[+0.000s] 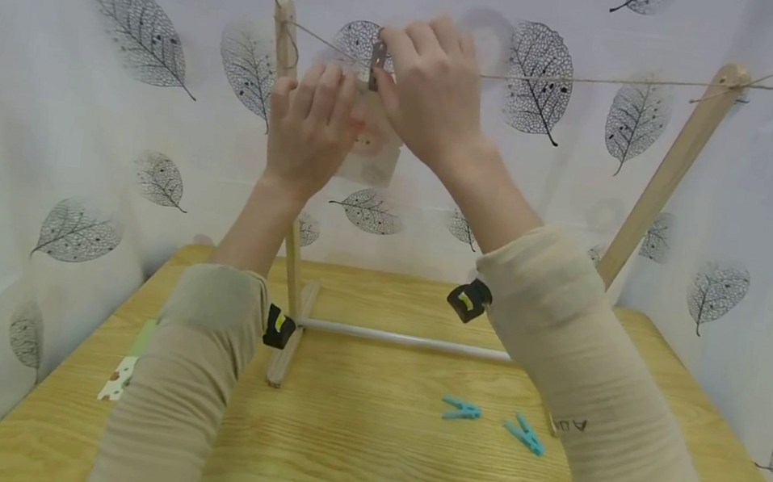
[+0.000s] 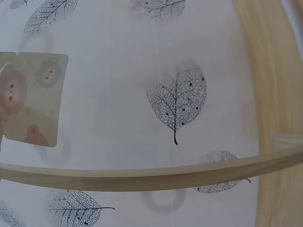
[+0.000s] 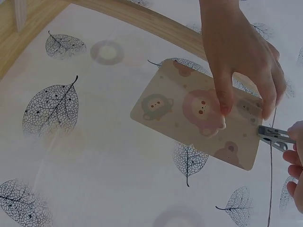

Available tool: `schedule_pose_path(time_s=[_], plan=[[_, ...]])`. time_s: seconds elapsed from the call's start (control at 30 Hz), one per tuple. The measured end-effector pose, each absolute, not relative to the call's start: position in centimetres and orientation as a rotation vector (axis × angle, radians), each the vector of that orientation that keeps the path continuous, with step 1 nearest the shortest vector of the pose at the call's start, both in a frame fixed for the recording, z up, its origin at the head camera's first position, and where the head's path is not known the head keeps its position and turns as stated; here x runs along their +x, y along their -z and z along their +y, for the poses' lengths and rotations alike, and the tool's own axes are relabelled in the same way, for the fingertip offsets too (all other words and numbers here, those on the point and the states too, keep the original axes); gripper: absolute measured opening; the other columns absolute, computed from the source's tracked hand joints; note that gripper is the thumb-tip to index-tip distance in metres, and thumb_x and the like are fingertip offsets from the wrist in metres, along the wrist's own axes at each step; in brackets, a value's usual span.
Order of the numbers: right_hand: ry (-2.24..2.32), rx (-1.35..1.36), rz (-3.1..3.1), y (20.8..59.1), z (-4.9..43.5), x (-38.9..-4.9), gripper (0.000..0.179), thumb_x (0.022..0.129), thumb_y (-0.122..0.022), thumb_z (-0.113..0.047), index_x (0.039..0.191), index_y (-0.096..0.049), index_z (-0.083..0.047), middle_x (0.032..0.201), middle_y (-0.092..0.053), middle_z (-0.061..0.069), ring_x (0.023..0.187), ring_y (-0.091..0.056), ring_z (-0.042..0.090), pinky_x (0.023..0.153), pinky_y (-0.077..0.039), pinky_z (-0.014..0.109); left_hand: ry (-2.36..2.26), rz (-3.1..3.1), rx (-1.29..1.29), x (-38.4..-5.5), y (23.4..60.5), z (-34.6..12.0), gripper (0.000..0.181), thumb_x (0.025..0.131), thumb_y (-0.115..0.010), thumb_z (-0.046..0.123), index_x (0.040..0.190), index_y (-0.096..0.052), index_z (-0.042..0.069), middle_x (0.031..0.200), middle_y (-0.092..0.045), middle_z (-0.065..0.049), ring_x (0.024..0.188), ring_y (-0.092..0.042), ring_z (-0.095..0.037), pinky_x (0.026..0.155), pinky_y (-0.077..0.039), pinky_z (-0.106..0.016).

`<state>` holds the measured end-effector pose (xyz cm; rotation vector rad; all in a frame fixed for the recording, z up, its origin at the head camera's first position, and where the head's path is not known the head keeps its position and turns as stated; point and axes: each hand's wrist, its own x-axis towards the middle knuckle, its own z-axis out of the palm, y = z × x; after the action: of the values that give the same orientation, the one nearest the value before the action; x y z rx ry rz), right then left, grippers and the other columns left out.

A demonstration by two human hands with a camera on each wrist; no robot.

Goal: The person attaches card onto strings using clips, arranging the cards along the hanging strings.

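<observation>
My left hand point(image 1: 314, 126) pinches a beige card point(image 3: 180, 111) printed with cartoon bears, its thumb lying on the printed face. In the head view, that hand partly covers the card. Beside it, my right hand point(image 1: 435, 93) pinches a grey clothespin point(image 3: 275, 135) between thumb and fingers. The clothespin's tips meet the card's edge where a thin twine point(image 1: 627, 83) passes; whether they clamp both cannot be told. In the left wrist view, only part of the card point(image 2: 40, 104) shows at the left edge.
The twine is tied between a left wooden post point(image 1: 285, 36) and a right wooden post point(image 1: 674, 173). A white rod point(image 1: 410, 340) joins them low down. Two blue clothespins point(image 1: 461, 410) lie on the wooden table point(image 1: 359, 449). Beside the left sleeve lies a green-and-white card point(image 1: 119, 378).
</observation>
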<state>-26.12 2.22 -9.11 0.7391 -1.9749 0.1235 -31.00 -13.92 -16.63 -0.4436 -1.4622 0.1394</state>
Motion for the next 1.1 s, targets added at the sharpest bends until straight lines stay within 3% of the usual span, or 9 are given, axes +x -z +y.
schedule_pose_path(time_s=[0.3,0.6,0.9,1.1], plan=[[-0.117,0.73,-1.808,10.3,3.1,-26.5,0.029,0.091,-0.054,-0.023,0.106,-0.063,-0.001,0.098,-0.062,0.014,0.095,-0.052,0.029,0.081,-0.038,0.038,-0.11,-1.499,-0.513,-30.6,16.8,-13.9,0.038,0.09,-0.05,0.028,0.119,-0.048,0.003,0.114,-0.051,-0.013,0.107,-0.047,-0.026,0.086,-0.033,-0.042],[-0.081,0.818,-1.585,11.6,4.0,-27.1,0.02,0.089,-0.053,-0.016,0.091,-0.065,0.0,0.086,-0.062,0.012,0.082,-0.053,0.03,0.072,-0.038,0.041,-0.087,-1.448,-0.562,-29.9,16.6,-14.0,0.023,0.089,-0.048,0.022,0.105,-0.048,0.006,0.097,-0.049,-0.011,0.087,-0.045,-0.027,0.082,-0.032,-0.043],[0.001,0.813,-1.512,12.7,4.8,-27.5,0.019,0.086,-0.058,-0.018,0.092,-0.063,-0.001,0.088,-0.061,0.012,0.082,-0.052,0.029,0.07,-0.039,0.039,-0.086,-1.438,-0.622,-29.2,16.6,-13.7,0.023,0.087,-0.05,0.025,0.097,-0.048,0.005,0.09,-0.05,-0.012,0.082,-0.045,-0.029,0.081,-0.034,-0.044],[-0.032,0.838,-1.497,13.7,5.4,-27.4,0.019,0.085,-0.058,-0.017,0.093,-0.06,-0.001,0.087,-0.058,0.012,0.081,-0.051,0.031,0.068,-0.037,0.04,-0.108,-1.422,-0.63,-29.1,16.9,-14.2,0.023,0.086,-0.053,0.025,0.094,-0.047,0.005,0.087,-0.05,-0.012,0.077,-0.044,-0.028,0.073,-0.034,-0.043]])
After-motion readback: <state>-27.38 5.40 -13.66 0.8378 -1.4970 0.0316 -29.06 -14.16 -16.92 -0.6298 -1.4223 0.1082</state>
